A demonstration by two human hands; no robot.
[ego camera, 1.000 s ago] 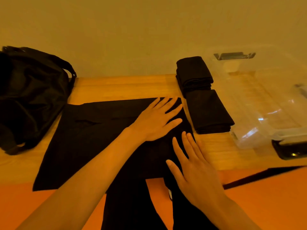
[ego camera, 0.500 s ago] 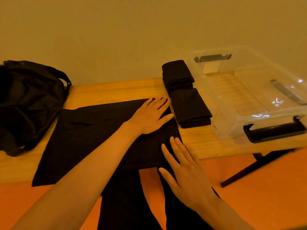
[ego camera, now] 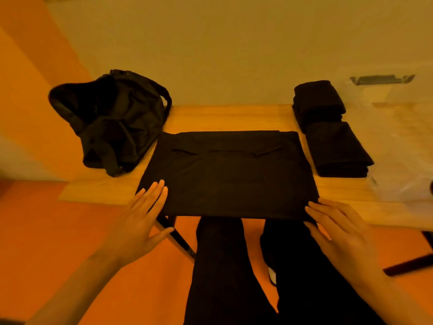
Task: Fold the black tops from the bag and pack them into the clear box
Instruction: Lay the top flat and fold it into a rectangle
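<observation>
Mid-fold, black top (ego camera: 229,174) laid flat. Left hand (ego camera: 140,221), right hand (ego camera: 339,233) open at near corners, holding nothing. Next, likely: fold hem up.

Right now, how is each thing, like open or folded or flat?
black top, flat, partly folded.
left hand, open, fingertips on the top's near left corner.
right hand, open, fingertips at its near right corner.
bag, slumped, mouth open.
far folded tops, folded, stacked.
near folded tops, folded, stacked.
clear box, blurred, no tops showing inside.
</observation>
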